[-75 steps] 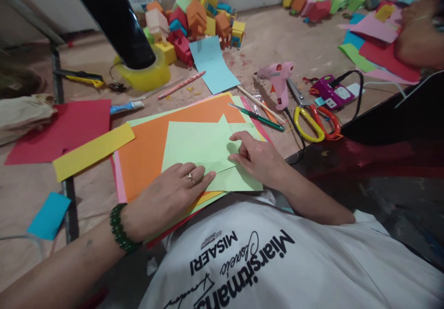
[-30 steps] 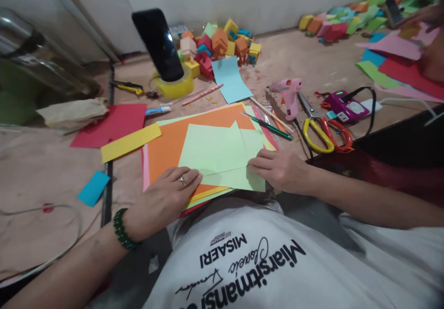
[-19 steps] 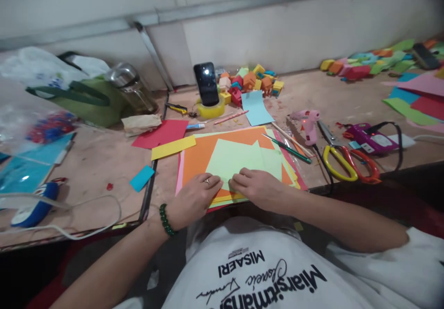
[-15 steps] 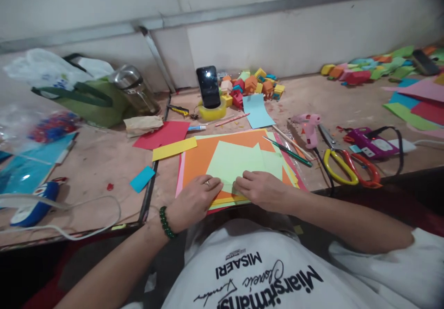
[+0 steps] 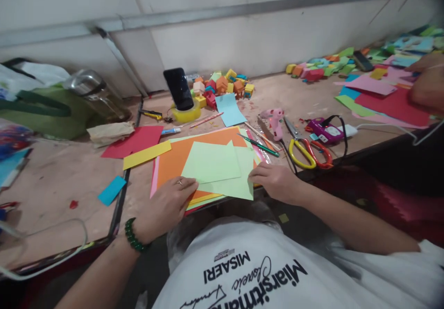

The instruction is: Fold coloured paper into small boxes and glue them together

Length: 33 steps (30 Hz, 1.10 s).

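Note:
A light green paper sheet [image 5: 212,160] lies over a larger light green sheet [image 5: 245,179] on a stack of coloured paper, with an orange sheet [image 5: 169,163] showing around them. My left hand [image 5: 169,201], wearing a ring and a green bead bracelet, rests flat on the stack's lower left, its fingertips at the upper sheet's near-left corner. On the other side, my right hand [image 5: 275,180] is closed at the right edge of the larger green sheet, fingers bent and thumb partly hidden. That sheet's near corner hangs over the stack's front edge.
Right of the stack lie green tweezers [image 5: 260,145], a pink glue gun [image 5: 274,121] and scissors [image 5: 305,151]. Behind stand a phone [image 5: 178,89] in a yellow tape roll [image 5: 187,114] and small folded paper pieces [image 5: 222,87]. Another person's hand [image 5: 428,82] is at far right.
My right hand has moved away from my left, to the sheet's right edge. The larger green sheet has swung toward me and shows more. The camera view has turned right.

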Tool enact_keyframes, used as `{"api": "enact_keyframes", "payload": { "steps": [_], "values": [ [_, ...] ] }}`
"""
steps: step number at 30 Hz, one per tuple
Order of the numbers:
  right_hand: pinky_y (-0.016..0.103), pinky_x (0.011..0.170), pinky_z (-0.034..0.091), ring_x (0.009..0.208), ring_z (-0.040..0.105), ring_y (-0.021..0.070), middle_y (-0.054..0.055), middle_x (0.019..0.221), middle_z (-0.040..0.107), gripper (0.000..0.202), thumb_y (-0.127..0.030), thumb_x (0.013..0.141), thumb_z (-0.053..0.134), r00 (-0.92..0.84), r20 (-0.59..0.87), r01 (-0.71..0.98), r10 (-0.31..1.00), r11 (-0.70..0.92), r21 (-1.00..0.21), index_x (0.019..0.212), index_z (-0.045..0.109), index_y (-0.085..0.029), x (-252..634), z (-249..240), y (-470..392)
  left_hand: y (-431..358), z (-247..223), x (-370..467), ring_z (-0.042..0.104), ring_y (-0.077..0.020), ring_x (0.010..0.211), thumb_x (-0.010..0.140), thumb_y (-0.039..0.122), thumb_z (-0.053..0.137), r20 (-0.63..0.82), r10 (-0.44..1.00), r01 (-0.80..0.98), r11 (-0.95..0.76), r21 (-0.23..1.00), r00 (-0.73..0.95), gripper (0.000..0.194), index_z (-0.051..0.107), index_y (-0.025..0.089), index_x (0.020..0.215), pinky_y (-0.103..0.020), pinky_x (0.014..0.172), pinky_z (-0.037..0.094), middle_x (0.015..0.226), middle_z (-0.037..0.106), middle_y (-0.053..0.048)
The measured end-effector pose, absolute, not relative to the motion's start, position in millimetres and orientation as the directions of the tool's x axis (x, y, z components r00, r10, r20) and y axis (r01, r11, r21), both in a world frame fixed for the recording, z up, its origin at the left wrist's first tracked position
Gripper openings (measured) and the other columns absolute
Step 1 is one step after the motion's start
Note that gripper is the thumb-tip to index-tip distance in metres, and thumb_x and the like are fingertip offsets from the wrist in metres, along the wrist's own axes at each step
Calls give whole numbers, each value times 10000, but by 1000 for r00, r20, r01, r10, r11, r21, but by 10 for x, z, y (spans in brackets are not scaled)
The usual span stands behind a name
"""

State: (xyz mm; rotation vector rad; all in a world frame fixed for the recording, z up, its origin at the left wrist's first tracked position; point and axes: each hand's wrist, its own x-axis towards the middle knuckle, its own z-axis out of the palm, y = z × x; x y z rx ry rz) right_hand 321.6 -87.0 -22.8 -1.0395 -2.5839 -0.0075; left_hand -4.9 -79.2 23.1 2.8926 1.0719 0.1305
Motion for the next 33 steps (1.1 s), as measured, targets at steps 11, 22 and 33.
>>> {"api": "enact_keyframes", "payload": {
  "steps": [11, 22, 33],
  "values": [
    [382, 710, 488, 952, 586, 296, 149, 924, 664, 171, -298, 888, 550, -101, 313, 994, 944, 111, -15, 910, 652, -163, 3231, -205, -421, -130, 97, 494, 559, -285, 1009, 754, 456, 686, 59, 694, 682, -718, 140, 718, 560, 561, 165, 1215, -427, 834, 489, 1119, 591, -148],
    [314, 664, 457, 764, 597, 219, 81, 822, 643, 109, -212, 889, 469, 29, 500, 936, 866, 152, -318, 884, 573, -179, 3438, -264, -696, -65, 101, 573, 532, -269, 886, 640, 528, 736, -11, 793, 769, -587, 253, 609, 478, 578, 153, 892, -388, 759, 459, 938, 564, -93],
    [280, 640, 487, 728, 630, 175, 36, 833, 657, 135, -272, 911, 465, -162, 273, 780, 948, 292, -554, 927, 578, -200, 3156, -149, -1046, -13, -58, 528, 551, -215, 875, 863, 309, 480, 139, 728, 597, -643, 481, 672, 175, 561, 172, 788, -403, 835, 459, 927, 608, -87]
  ]
}}
